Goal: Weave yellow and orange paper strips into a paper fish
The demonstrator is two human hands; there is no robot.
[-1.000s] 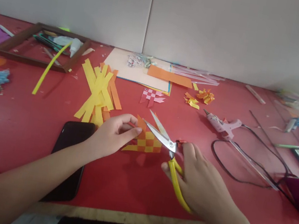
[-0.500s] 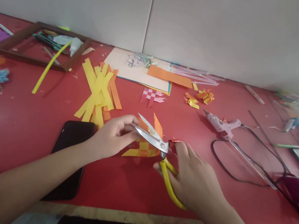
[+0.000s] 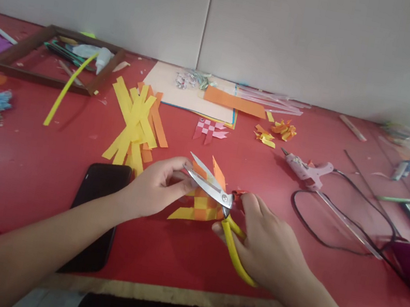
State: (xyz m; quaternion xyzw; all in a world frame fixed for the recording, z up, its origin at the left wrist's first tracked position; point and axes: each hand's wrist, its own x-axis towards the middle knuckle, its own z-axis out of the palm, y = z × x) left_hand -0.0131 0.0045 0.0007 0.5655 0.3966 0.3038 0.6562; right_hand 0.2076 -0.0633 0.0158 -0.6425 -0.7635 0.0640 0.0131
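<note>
My right hand [image 3: 267, 237] is closed around the yellow handles of a pair of scissors [image 3: 209, 188], whose blades point left and stand apart. Behind and below the blades is a woven yellow and orange paper piece [image 3: 201, 209] with pointed strip ends. My left hand [image 3: 160, 185] pinches this paper at its left side, thumb and fingers close to the blade tips. The blades hide part of the weave. A small red bit shows by my right fingers; I cannot tell what it is.
Yellow paper strips [image 3: 136, 116] and a black phone [image 3: 97, 209] lie left of my hands. Beyond sit a pink checkered paper fish [image 3: 209, 130] and paper scraps [image 3: 283, 130]. A pink glue gun [image 3: 308, 172] with its cord lies right. A wooden frame [image 3: 40, 76] stands back left.
Both hands hold almost the same pose. The scissors and the woven paper have shifted only very slightly in view, and the blades remain apart.
</note>
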